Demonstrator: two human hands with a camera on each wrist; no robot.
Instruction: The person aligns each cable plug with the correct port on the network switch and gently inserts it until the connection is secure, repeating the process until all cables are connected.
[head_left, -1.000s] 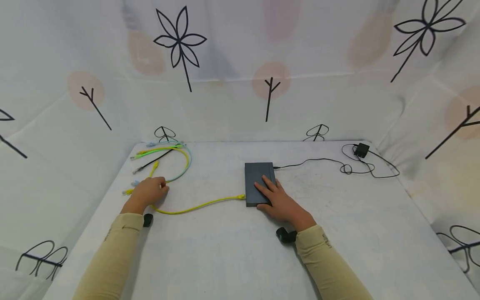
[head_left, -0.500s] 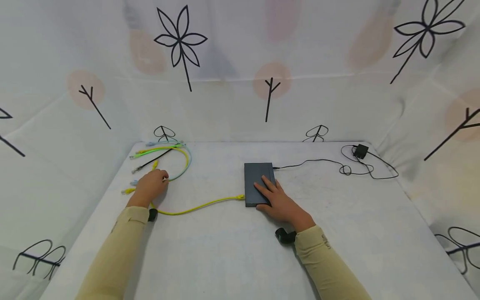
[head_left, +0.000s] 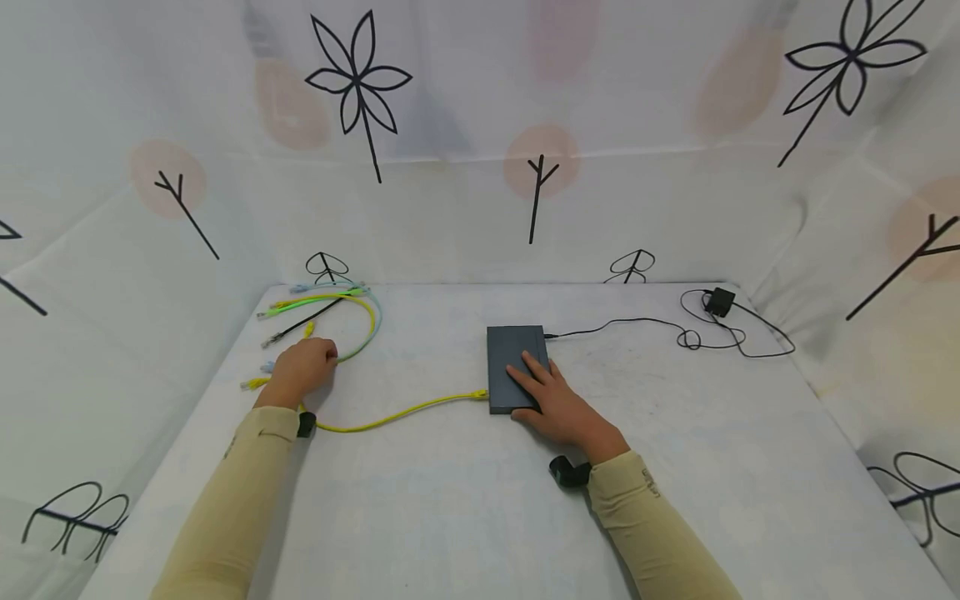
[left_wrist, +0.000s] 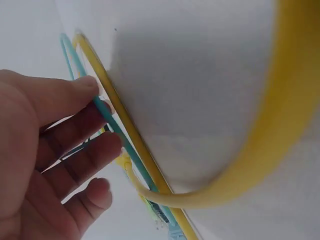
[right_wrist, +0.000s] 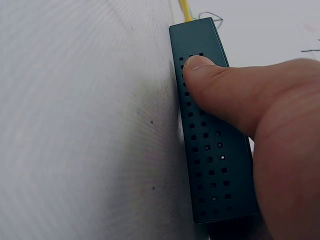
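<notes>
- Left grip [head_left: 302, 371], left of frame, pinches teal cable [left_wrist: 132, 151].
- Right grip [head_left: 567, 410]: fingers spread on grey box [head_left: 513, 346], frame centre, well inside surface [head_left: 420, 508] edges.
- Wide gap between forearms [head_left: 225, 504], lower centre.

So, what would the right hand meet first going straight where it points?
Past the flat dark grey box it touches, probably the white printed backdrop; the white tabletop between looks free, though depth is uncertain.
</notes>
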